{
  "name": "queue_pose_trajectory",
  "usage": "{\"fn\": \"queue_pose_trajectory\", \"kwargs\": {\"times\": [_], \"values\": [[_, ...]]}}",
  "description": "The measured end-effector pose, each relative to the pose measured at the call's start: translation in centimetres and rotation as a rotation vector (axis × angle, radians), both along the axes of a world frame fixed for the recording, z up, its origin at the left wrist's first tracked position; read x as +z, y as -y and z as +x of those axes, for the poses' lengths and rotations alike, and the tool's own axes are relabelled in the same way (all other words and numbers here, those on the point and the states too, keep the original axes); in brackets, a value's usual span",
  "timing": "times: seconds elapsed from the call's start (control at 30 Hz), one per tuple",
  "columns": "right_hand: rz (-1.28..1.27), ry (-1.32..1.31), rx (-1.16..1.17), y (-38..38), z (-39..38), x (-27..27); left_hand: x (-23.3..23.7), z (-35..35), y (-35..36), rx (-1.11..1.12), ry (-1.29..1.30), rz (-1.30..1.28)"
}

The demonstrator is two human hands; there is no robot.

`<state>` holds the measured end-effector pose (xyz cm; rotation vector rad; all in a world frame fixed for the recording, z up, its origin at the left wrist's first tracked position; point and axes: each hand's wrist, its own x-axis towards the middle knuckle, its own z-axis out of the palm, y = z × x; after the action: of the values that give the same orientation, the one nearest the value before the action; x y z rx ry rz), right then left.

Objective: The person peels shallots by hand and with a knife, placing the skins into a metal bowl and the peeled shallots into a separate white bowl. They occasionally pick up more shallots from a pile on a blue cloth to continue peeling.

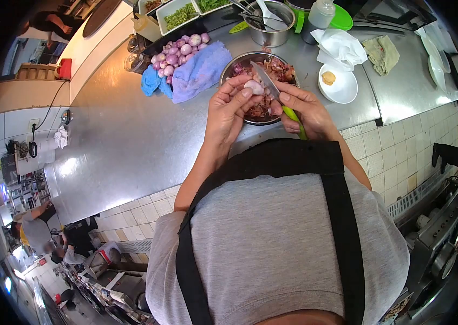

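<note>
Between the fingertips of my left hand (230, 104) is a pale, peeled shallot (254, 87). My right hand (307, 111) grips the green handle of a paring knife (266, 80), its blade pointing up and left beside the shallot. Both hands are over a metal bowl (244, 56) that holds reddish-brown skins and scraps, partly hidden by my fingers. To the left, a pile of peeled purple shallots (177, 53) lies by a blue-violet cloth (202, 73).
A white bowl (348, 93) with a small yellowish lump stands right, near crumpled white plastic (340, 47) and a folded cloth (381, 54). Behind are a steel pot (268, 37) with utensils and trays of chopped greens (179, 16). Other people (37, 230) are at far left.
</note>
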<state>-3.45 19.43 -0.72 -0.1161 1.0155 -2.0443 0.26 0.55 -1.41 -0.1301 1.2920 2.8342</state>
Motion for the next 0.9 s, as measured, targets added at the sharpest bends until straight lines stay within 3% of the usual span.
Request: {"fn": "queue_pose_trajectory", "kwargs": {"times": [0.2, 0.37, 0.47, 0.67, 0.9], "values": [[0.036, -0.123, -0.057, 0.2, 0.1, 0.7, 0.0, -0.1, 0.2, -0.027, 0.031, 0.08], [0.171, -0.291, 0.007, 0.3, 0.5, 0.7, 0.3, -0.1, -0.2, 0.041, 0.069, -0.085], [0.118, -0.304, 0.025, 0.5, 0.7, 0.7, 0.4, 0.0, -0.3, 0.052, 0.055, -0.187], [-0.047, 0.059, 0.088, 0.0, 0.0, 0.4, 0.3, 0.1, -0.4, 0.044, 0.01, -0.122], [0.007, -0.033, 0.033, 0.3, 0.1, 0.3, 0.8, 0.0, -0.3, -0.011, 0.098, 0.028]]}}
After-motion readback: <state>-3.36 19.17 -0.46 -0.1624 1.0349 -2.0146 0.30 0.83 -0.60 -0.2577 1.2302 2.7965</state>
